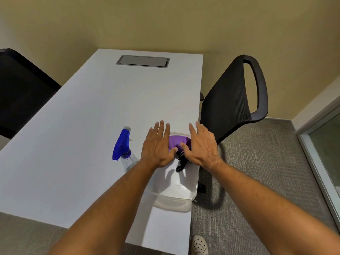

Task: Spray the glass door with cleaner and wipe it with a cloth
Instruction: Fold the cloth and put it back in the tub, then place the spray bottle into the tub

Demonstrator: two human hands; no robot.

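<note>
Purple cloth (177,142) lies in tub (184,196) at table (73,144) edge.

left hand (156,144): flat, fingers spread (palm down) | right hand (200,144): flat, fingers spread | both forearms outstretched

Both flat hands, left hand (158,144) and right hand (201,144), over purple cloth (176,141) in tub (176,196)

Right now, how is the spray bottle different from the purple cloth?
The spray bottle stands on the bare white table, while the purple cloth sits inside the clear plastic tub. The spray bottle is hard, with a blue trigger top and a see-through body; the purple cloth is soft and bunched up. No hand touches the spray bottle, but the left hand and right hand spread flat over the purple cloth. Both are on the table.
</note>
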